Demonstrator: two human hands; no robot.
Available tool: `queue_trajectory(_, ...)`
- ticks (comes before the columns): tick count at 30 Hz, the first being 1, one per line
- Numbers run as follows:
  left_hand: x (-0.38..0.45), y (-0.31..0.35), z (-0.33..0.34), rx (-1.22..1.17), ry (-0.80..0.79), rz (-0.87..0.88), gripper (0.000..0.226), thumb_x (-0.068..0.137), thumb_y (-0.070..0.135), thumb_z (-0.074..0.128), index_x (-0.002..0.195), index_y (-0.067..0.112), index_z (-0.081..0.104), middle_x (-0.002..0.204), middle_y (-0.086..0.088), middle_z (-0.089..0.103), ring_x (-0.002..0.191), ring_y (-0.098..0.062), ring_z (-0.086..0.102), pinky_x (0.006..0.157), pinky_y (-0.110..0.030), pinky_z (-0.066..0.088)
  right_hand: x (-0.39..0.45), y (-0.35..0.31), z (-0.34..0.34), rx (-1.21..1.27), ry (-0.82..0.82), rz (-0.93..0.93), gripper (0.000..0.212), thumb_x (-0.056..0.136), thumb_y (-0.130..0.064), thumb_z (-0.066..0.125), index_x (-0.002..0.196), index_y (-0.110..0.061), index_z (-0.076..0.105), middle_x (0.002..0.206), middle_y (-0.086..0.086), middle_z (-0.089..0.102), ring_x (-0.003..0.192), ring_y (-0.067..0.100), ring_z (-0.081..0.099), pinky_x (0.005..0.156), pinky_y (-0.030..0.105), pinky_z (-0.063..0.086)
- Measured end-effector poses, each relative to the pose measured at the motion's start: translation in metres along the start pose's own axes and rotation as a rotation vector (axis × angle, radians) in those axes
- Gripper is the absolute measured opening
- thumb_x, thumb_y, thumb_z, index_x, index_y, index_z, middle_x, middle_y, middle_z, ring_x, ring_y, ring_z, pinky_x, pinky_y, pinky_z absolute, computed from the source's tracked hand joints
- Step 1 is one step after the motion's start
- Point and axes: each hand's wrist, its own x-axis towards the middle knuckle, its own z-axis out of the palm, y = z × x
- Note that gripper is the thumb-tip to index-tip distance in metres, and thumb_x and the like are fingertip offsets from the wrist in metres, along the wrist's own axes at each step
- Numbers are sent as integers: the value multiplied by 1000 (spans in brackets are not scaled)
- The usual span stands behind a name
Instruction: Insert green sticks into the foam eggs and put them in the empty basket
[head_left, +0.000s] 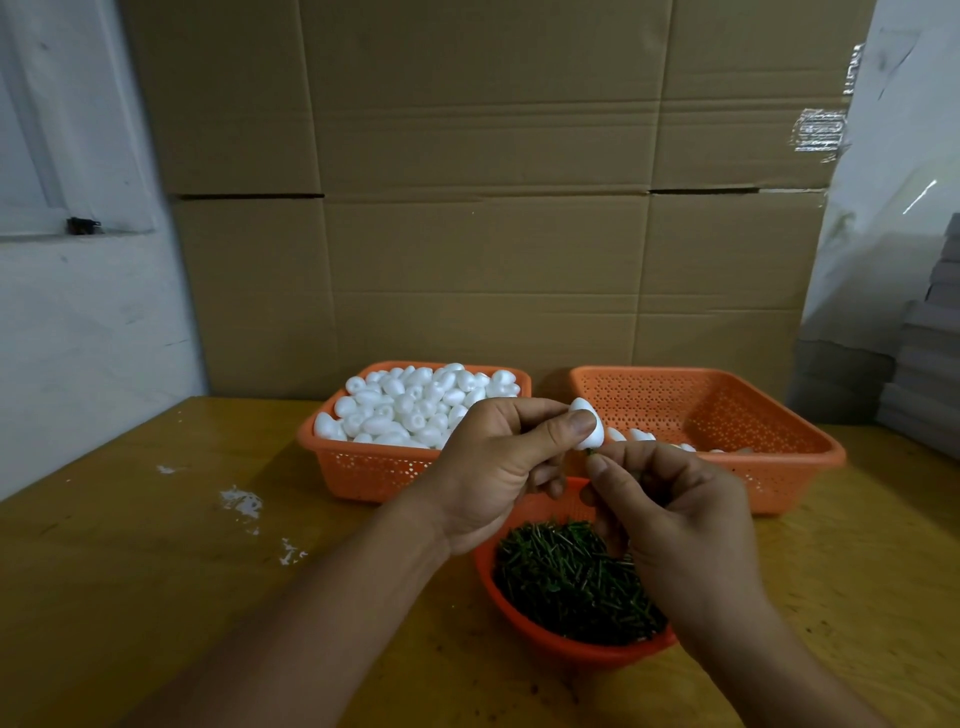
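I note my left hand (498, 467) pinches the foam egg (587, 428) above the bowl of green sticks (566, 582); my right hand (670, 509) pinches a stick (591, 454) at its base. Advised: push straight along the egg's axis, gently, to avoid splitting foam.

Wooden table (130, 597) is carrying | egg-filled orange basket (363, 467) sitting rear-left | orange basket (779, 467) sitting rear-right | round orange bowl of green sticks (519, 621) sitting front | white foam crumbs (241, 501) lying left
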Motion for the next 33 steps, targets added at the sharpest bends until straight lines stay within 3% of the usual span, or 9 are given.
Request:
queue_trajectory(6,0,-2,1,68,-17,29,21,89,25,65,93,6,71,59,2,43,55,-11,35,59,-26,44,0,0,0,10,12,4,14,91,-4,67,78,-5,72,60,10,68,45,11,54,42,20,43)
queue_trajectory(18,1,-5,5,71,-5,68,20,93,24,63,87,7,70,56,2,43,53,-13,36,56,-27,43,-1,-4,2,63,-28,-17,21,92,0,63,74,-6,71,62,8,70,44,10,52,42,18,40)
queue_trajectory(24,0,-6,4,62,17,35,20,95,20,66,100,1,71,59,-2,41,51,-9,37,55,-26,44,3,5,-2,29,9,10,17,91,-2,65,77,-7,72,62,11,69,45,11,53,42,20,42)
queue_trajectory(29,1,-12,4,126,103,-47,24,96,15,65,116,3,64,61,1,44,48,-8,39,51,-27,46,10,18,-14,-94,40,9,15,93,-5,66,79,-8,70,58,4,66,47,7,54,46,17,42)
queue_trajectory(31,2,-15,2,171,139,-83,17,96,12,65,113,6,64,58,4,45,47,-8,39,51,-27,46,15,20,-19,-181,65,-18,14,92,-8,67,79,-10,70,61,3,68,47,4,56,48,14,43)
queue_trajectory(33,2,-18,1,212,150,-113,9,96,8,63,105,7,65,54,6,46,46,-7,41,52,-27,47,19,24,-25,-264,112,-37,13,91,-12,69,80,-18,71,68,0,71,51,8,61,50,20,50)
